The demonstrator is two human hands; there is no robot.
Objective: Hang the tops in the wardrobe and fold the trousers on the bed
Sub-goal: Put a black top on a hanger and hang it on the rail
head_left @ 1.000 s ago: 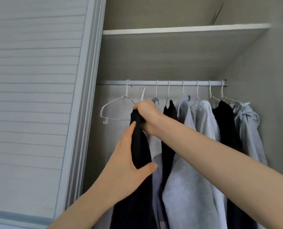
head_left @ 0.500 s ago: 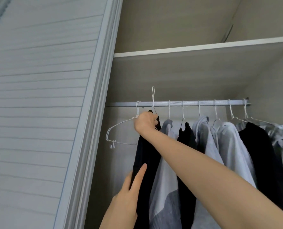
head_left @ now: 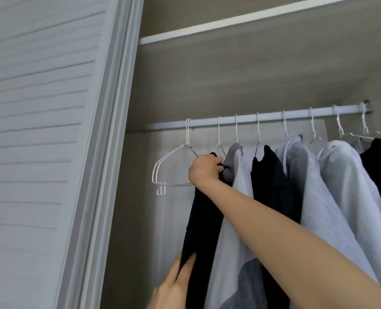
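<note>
A black top (head_left: 204,221) hangs on a white wire hanger whose hook (head_left: 219,132) sits over the wardrobe rail (head_left: 263,119). My right hand (head_left: 204,170) grips the top's collar and the hanger's shoulder just under the rail. My left hand (head_left: 174,286) holds the black fabric lower down, thumb on its front. To the right hang several grey, white and black tops (head_left: 332,186) on their own hangers. The trousers and the bed are out of view.
Empty white wire hangers (head_left: 169,166) hang at the rail's left end. A slatted sliding door (head_left: 40,141) and its frame (head_left: 109,130) stand on the left. A shelf (head_left: 240,21) runs above the rail.
The black top's hanger went up and its hook now rests over the rail. My left hand slid lower down the fabric. The view tilted upward.
</note>
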